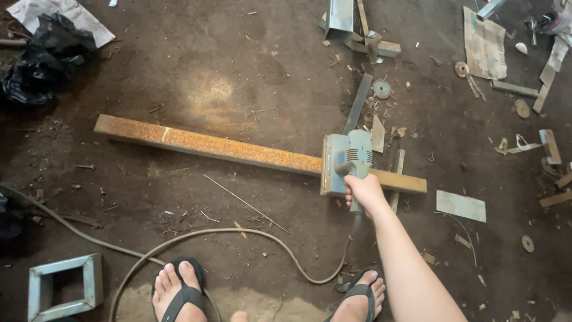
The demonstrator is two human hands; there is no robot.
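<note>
Rusty steel bar (202,143) lies whole across the dirt floor (238,59); the right hand (364,192), fist wrapped on the grinder (348,161), rests it near the bar's right end, no cut showing.

This is a rough metalworking workshop with a bare dirt floor (238,77). A long rusty steel bar (202,143) lies across that floor with a grey power cutting tool (348,158) set on it, its cable (226,232) looping on the near side of the bar. Beyond the bar's right end lie worn cutting discs (382,89) and metal offcuts (357,30); a welded square steel frame (64,287) sits near the bar's left end.
</note>
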